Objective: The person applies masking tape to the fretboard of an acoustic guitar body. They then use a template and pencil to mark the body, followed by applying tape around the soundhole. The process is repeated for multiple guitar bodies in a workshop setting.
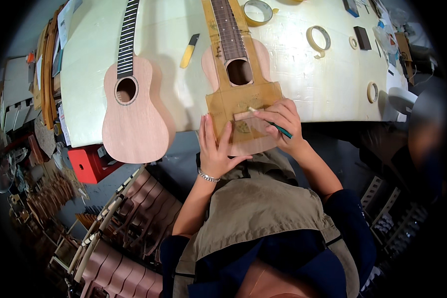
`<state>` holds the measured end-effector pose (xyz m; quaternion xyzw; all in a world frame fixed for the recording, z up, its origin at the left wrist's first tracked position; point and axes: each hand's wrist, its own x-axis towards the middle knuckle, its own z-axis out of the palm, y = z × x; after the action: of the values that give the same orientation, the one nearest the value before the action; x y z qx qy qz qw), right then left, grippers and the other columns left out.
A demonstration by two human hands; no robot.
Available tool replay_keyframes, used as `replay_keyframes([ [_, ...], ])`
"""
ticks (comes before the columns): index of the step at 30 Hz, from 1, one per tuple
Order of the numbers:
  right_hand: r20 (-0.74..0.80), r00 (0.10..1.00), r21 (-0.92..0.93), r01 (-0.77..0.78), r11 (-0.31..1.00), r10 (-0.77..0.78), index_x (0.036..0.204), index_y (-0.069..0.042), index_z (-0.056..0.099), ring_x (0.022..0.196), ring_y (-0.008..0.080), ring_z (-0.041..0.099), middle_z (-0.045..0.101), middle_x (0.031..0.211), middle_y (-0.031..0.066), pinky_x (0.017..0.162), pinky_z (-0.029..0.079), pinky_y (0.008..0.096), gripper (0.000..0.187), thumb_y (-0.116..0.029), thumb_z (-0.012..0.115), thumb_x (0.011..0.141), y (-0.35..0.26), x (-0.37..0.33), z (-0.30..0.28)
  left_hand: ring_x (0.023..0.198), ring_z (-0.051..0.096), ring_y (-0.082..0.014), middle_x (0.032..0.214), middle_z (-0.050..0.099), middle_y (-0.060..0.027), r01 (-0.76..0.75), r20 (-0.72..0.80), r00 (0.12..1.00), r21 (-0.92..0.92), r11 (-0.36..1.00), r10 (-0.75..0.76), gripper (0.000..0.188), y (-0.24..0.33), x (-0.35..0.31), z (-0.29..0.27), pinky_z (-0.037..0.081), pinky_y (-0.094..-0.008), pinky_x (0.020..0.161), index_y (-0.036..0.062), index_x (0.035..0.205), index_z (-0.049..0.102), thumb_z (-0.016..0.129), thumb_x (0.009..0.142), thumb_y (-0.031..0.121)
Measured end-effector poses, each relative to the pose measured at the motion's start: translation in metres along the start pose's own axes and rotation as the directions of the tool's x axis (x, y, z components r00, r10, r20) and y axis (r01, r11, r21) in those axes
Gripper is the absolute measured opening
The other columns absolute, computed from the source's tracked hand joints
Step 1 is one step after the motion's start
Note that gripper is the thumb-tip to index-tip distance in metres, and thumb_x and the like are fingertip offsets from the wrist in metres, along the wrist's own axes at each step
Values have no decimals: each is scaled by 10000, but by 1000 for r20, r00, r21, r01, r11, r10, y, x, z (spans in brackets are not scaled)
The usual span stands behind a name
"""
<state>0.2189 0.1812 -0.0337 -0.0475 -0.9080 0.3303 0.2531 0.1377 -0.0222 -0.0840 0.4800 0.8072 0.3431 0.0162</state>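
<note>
A ukulele body (251,148) of pale pink wood lies in front of me, its lower end over the table's near edge. On it rests a yellowish translucent template (221,102) with a slot, running up both sides of the dark fretboard (227,30). My left hand (217,149) presses flat on the template's lower left, fingers spread. My right hand (285,121) pinches a slim green pen-like tool (282,130), its pale tip at the slot. A second ukulele (136,116) lies to the left, untouched.
Beyond the template, a yellow-handled utility knife (187,53) and tape rolls (318,38) lie on the white table (184,94). A red box (89,165) stands below its left edge. Racks of instrument bodies (144,201) stand at lower left.
</note>
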Motion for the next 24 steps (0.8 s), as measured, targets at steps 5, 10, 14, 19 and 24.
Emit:
replay_keyframes([
  [5, 104, 994, -34, 33, 999, -29, 929, -97, 690, 760, 209, 538, 620, 788, 12, 718, 398, 338, 217, -118, 686, 713, -2, -8, 13, 1248, 307, -525, 1409, 239, -336, -4, -18, 1000, -2, 1000, 4, 951, -1, -2, 3, 347, -563, 972, 73, 1370, 404, 683, 647, 625],
  [10, 134, 990, -174, 78, 982, -54, 835, -119, 672, 725, 190, 529, 618, 772, -14, 686, 378, 331, 172, -100, 718, 671, -2, 8, 11, 1246, 309, -525, 1408, 239, -335, -10, -5, 1000, 12, 1000, 10, 955, -1, 0, 4, 346, -565, 974, 66, 1364, 409, 686, 643, 628],
  [14, 140, 970, -295, -152, 943, 200, 751, -105, 659, 722, 199, 525, 602, 737, 6, 711, 381, 338, 68, -135, 715, 725, 2, 14, -14, 1240, 312, -530, 1404, 241, -336, -16, -19, 1000, 29, 999, 16, 965, 1, -1, 2, 354, -567, 970, 60, 1358, 413, 691, 633, 632],
  [19, 257, 918, -50, -298, 953, 301, 844, -150, 712, 757, 200, 558, 644, 773, 13, 739, 411, 320, 89, -207, 691, 778, -2, 16, 9, 1238, 310, -534, 1405, 238, -335, -19, -2, 1000, 12, 1000, 19, 964, 0, -1, 4, 354, -567, 972, 59, 1354, 415, 706, 625, 619],
  [24, -316, 851, 70, -421, 904, 420, 812, -69, 641, 761, 285, 579, 657, 830, 99, 749, 436, 379, 138, -204, 671, 804, 21, 3, -1, 1279, 257, -516, 1419, 209, -335, -1, 32, 999, -8, 1000, 1, 996, -1, -2, -2, 307, -560, 1009, 58, 1378, 373, 719, 619, 602],
])
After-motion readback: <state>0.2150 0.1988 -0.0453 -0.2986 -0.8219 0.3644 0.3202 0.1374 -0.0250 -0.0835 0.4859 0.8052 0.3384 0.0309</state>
